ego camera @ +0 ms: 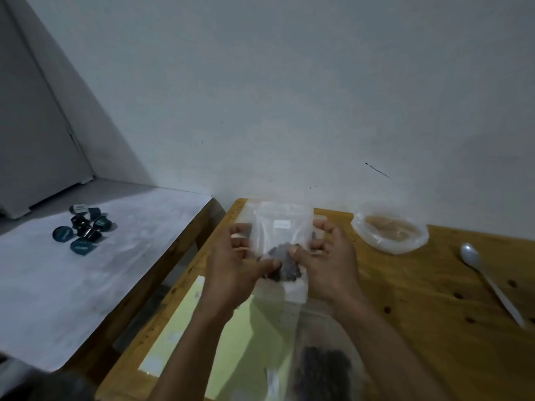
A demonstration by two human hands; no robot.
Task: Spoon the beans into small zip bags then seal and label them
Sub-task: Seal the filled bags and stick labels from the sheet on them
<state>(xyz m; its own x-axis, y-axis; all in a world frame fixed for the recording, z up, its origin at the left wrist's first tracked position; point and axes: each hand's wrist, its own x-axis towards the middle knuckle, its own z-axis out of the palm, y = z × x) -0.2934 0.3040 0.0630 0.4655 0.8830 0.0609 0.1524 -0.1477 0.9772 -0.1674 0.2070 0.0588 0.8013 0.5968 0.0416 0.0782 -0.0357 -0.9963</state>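
A small clear zip bag (282, 227) with a white label patch hangs above the wooden table (434, 285), dark beans (285, 266) pooled in its bottom. My left hand (234, 261) grips its left side and my right hand (330, 256) grips its right side, thumbs pressing the front near the beans. A white plastic spoon (486, 277) lies on the table to the right. Near the front edge, another clear bag holds a heap of dark beans (324, 371). A pale yellow sheet (225, 337) lies under my left forearm.
A clear plastic container (389, 228) with a brownish bottom stands by the wall at the back right. On a lower white surface (86, 270) to the left sit several dark round capsules (82, 231). A gap separates that surface from the table.
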